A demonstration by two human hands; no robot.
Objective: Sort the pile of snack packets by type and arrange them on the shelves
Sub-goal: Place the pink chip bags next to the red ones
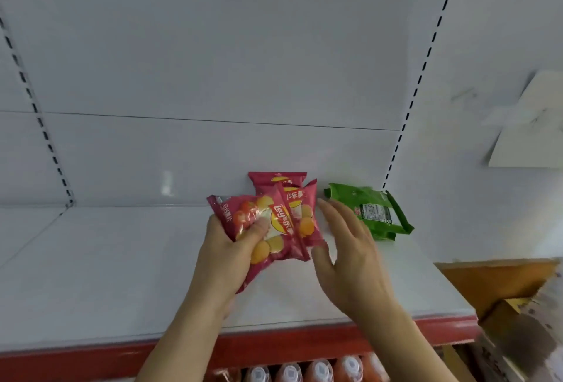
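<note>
Placing: a red chip packet (268, 229) is gripped by the left hand (227, 247), long axis slanted toward the standing red packets (286, 195).
Landmark: the standing red packets, propped at the shelf (122, 275) back.
Right hand (347, 247): held wide, holding nothing, just right of the landmark.
Green packets (373, 212): lying further right.
Nearer hand: judged the left.

Shop: slotted white shelving (122, 259), bottled drinks (304, 372).
</note>
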